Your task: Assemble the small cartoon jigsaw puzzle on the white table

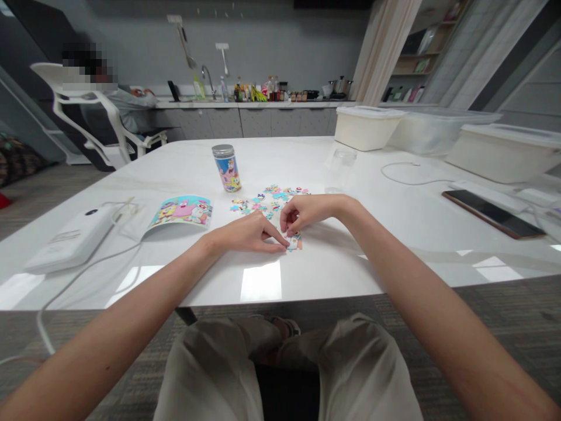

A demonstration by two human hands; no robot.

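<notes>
A small cluster of joined jigsaw puzzle pieces point(296, 242) lies flat on the white table near its front edge. My left hand point(250, 234) comes in from the left, its index finger and thumb closed together at the cluster's left edge. Just above the same cluster, my right hand point(307, 211) is curled, thumb and fingertips pinched on a puzzle piece that they mostly cover. Behind both hands, loose puzzle pieces point(263, 202) are spread in a colourful heap, partly hidden by the right hand.
A cartoon jar with a metal lid point(227, 169) stands behind the pieces. To the left lie a curved picture sheet point(182, 211) and a white power device point(72, 240) with cables. A transparent container point(342, 166), a phone point(493, 213) and storage boxes point(367, 126) are right. A person sits far left.
</notes>
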